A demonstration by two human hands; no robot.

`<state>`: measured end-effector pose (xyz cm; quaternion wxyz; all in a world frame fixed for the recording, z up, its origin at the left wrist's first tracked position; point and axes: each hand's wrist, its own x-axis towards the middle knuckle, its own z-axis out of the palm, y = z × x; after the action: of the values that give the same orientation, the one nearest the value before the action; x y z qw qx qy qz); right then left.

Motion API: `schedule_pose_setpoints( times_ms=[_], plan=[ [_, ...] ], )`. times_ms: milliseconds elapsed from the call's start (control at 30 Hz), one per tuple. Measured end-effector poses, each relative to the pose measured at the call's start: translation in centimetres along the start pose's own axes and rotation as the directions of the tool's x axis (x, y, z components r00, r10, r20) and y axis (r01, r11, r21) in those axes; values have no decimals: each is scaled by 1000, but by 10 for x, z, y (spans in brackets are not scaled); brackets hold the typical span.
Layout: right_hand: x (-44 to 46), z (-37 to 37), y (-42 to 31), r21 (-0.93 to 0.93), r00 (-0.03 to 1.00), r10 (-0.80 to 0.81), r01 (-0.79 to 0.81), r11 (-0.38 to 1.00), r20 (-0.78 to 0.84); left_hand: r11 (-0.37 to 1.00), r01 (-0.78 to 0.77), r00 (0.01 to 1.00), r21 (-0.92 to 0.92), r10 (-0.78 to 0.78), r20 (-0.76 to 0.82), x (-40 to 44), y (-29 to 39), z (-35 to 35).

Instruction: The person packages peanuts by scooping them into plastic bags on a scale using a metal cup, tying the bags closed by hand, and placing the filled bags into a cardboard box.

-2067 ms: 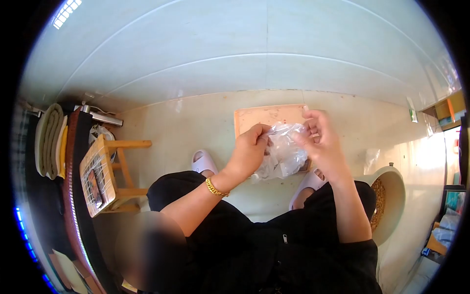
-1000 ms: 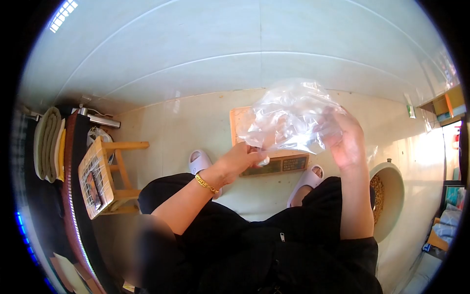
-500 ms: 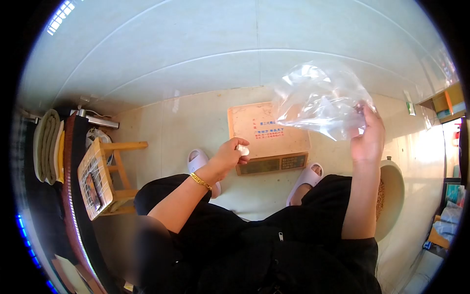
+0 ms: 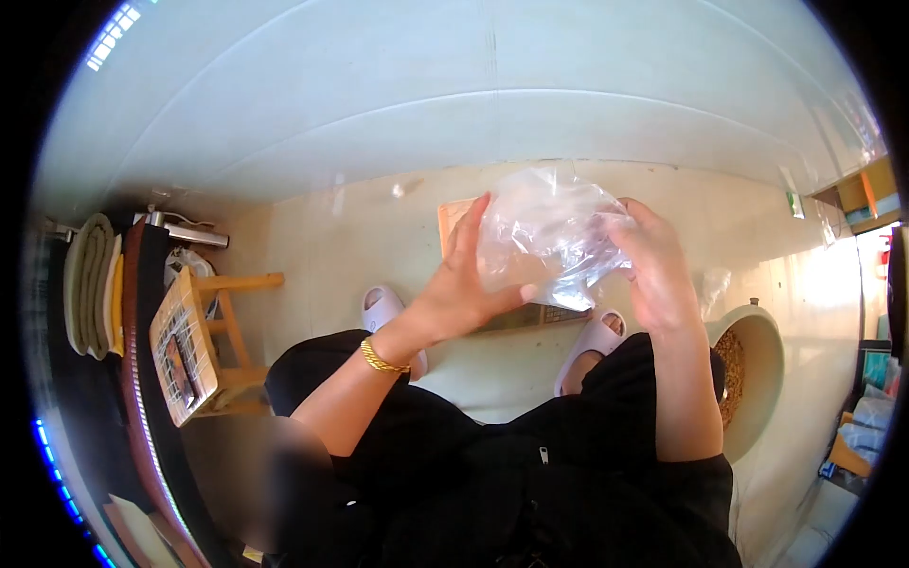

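One clear plastic bag (image 4: 544, 227) spans the space between the hands, above the scale (image 4: 452, 230) — the right hand (image 4: 655, 265) grips its side, while the left hand (image 4: 454, 289) spreads wide at the opposite edge, thumb well apart from the fingers. A bucket (image 4: 763, 383) stands beside the right leg (image 4: 636, 388).

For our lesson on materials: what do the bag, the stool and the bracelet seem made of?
Bag: clear, glossy plastic film, shown by see-through folds and bright glints.
Stool: probably wood with a smooth finish, going by its yellow-brown colour.
Bracelet: likely polished metal, from its shiny yellow surface; gold or plating, I cannot tell.
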<state>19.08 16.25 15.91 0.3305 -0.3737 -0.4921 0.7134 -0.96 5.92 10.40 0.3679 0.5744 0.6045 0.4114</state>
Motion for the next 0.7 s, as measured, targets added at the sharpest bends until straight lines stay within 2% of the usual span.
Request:
schedule_pose_setpoints(
  times_ms=[33, 100, 133, 167, 200, 233, 267, 300, 433, 500, 533, 600, 633, 667, 700],
  plan=[
    [0, 3, 0, -3, 1000, 0, 0, 1000, 8, 1000, 1, 1000, -1, -1, -9, 0, -1, 0],
    [1, 4, 1, -78, 1000, 3, -1, 997, 23, 968, 26, 959, 251, 47, -279, 5, -3, -4],
    [4, -1, 6, -82, 1000, 3, 0, 997, 28, 968, 27, 958, 250, 47, -285, 8, -7, -11],
    [9, -10, 13, -428, 995, -84, 56, 902, -46, 967, 71, 947, 245, 12, -320, 11, -15, -23],
    [12, -16, 18, -721, 978, -191, 70, 690, -88, 964, 112, 936, 239, -22, -352, 11, -20, -33],
    [11, -16, 19, -721, 977, -193, 70, 689, -90, 965, 109, 937, 239, -20, -350, 10, -15, -42],
    [11, -17, 20, -896, 921, -384, 114, 429, -67, 979, 156, 912, 129, -93, -399, 8, -7, -51],
    [10, -17, 20, -987, 838, -546, 100, 126, 15, 980, 198, 882, 14, -172, -439, 6, -3, -57],
    [4, -8, 16, -990, 876, -483, 73, 121, 5, 969, 207, 890, 137, -128, -437, -2, -3, -66],
    [-4, 4, 12, -862, 966, -258, 143, 487, 15, 878, 431, 869, -205, -466, -167, -4, 9, -64],
    [-4, 6, 14, -862, 966, -258, 145, 485, 17, 878, 431, 869, -207, -466, -168, -4, 16, -63],
    [-4, 8, 19, -711, 985, -164, 152, 687, 52, 896, 230, 946, -380, -297, -128, -7, 31, -58],
    [-4, 8, 19, -711, 985, -164, 152, 686, 52, 896, 230, 946, -380, -297, -128, -9, 37, -56],
    [-5, 7, 18, -601, 902, -430, 363, 712, 36, 972, -52, 904, -228, -51, -424, -11, 42, -54],
    [-5, 6, 18, -487, 753, -658, 568, 664, -20, 958, -286, 735, 3, 222, -641, -12, 44, -53]
  ],
)
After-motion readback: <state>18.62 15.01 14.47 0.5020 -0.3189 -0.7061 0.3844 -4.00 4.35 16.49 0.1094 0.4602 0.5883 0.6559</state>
